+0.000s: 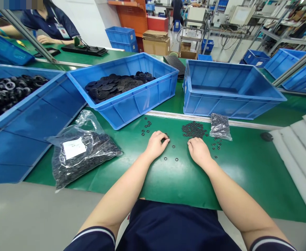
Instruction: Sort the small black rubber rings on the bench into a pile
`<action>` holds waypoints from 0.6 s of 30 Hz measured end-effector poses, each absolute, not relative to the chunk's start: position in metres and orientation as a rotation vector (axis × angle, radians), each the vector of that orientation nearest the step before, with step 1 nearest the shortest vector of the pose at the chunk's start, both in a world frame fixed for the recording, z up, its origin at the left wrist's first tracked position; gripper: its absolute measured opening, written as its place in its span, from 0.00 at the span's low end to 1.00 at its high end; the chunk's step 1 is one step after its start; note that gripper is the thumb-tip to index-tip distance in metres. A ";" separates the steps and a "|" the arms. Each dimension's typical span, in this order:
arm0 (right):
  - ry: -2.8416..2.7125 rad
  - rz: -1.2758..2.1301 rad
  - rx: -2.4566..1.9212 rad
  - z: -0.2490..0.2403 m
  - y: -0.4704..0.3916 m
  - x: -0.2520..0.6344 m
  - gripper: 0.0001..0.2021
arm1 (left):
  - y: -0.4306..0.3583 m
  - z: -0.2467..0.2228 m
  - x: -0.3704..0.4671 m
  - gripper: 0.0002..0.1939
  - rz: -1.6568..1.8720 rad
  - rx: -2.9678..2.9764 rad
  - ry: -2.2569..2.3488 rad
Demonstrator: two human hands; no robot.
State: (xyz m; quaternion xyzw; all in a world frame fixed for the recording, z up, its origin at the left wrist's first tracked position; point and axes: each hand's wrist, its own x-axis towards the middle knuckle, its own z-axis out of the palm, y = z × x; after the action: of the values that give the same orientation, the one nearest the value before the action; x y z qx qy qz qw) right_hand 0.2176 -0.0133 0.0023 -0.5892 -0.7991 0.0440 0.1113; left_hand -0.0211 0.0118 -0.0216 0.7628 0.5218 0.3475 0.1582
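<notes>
My left hand [156, 145] rests on the green table with thumb and forefinger curled together in a pinch. Small dark rings show right by its fingertips; whatever is between them is too small to make out. To its right lie a few loose black rings [173, 146]. My right hand [200, 151] is closed at the near edge of a pile of small black rings [194, 129], and its fingertips are partly hidden. Beyond my left hand are several more loose rings [148, 131]. A clear bag of small black parts [220, 126] lies right of the pile, with loose pieces below it.
A large labelled plastic bag of black parts [87, 158] sits at left. Blue bins hold black rings [37, 101] and black discs [132, 108]; another blue bin [228, 103] stands at back right. White foam sheets [299, 150] edge the right. A co-worker sits across the table.
</notes>
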 end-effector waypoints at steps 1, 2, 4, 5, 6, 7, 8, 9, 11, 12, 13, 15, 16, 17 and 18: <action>-2.315 0.128 -1.780 0.003 -0.011 0.216 0.13 | 0.012 -0.021 -0.021 0.03 1.002 2.180 1.482; -2.285 0.126 -1.830 0.003 -0.009 0.215 0.13 | 0.011 -0.022 -0.021 0.03 1.014 2.175 1.475; -2.237 0.118 -1.928 0.006 -0.005 0.214 0.13 | 0.011 -0.022 -0.021 0.03 1.050 2.150 1.469; -2.220 0.112 -1.970 0.007 -0.003 0.213 0.13 | 0.011 -0.023 -0.021 0.03 1.073 2.132 1.472; -2.203 0.102 -2.008 0.008 -0.001 0.213 0.13 | 0.011 -0.024 -0.021 0.03 1.100 2.113 1.482; -2.190 0.093 -2.041 0.010 0.000 0.213 0.13 | 0.012 -0.024 -0.022 0.04 1.124 2.101 1.494; -2.180 0.087 -2.069 0.011 0.000 0.213 0.13 | 0.012 -0.024 -0.023 0.04 1.139 2.099 1.512; -2.180 0.088 -2.086 0.012 -0.001 0.213 0.13 | 0.013 -0.024 -0.026 0.05 1.146 2.105 1.545; -2.219 0.111 -2.074 0.013 -0.007 0.212 0.13 | 0.015 -0.022 -0.035 0.07 1.145 2.100 1.696; -2.259 0.131 -2.045 0.014 -0.010 0.211 0.13 | 0.017 -0.021 -0.041 0.08 1.136 2.075 1.817; -2.304 0.149 -2.004 0.014 -0.014 0.209 0.13 | 0.018 -0.019 -0.048 0.11 1.121 2.034 1.952; -2.366 0.166 -1.929 0.012 -0.019 0.206 0.13 | 0.022 -0.018 -0.061 0.18 1.056 1.941 2.184; -2.364 0.160 -1.916 0.011 -0.020 0.205 0.13 | 0.023 -0.018 -0.066 0.22 0.995 1.911 2.252; -2.341 0.147 -1.919 0.010 -0.019 0.204 0.13 | 0.024 -0.019 -0.070 0.25 0.917 1.904 2.282; -2.304 0.133 -1.933 0.008 -0.017 0.205 0.13 | 0.025 -0.019 -0.072 0.28 0.830 1.918 2.281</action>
State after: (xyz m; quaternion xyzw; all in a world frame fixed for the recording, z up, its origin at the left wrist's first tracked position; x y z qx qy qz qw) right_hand 0.2047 -0.0174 0.0077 -0.6407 -0.7638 0.0440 0.0655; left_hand -0.0717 0.0250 -0.0194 0.6199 0.7370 0.2682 0.0240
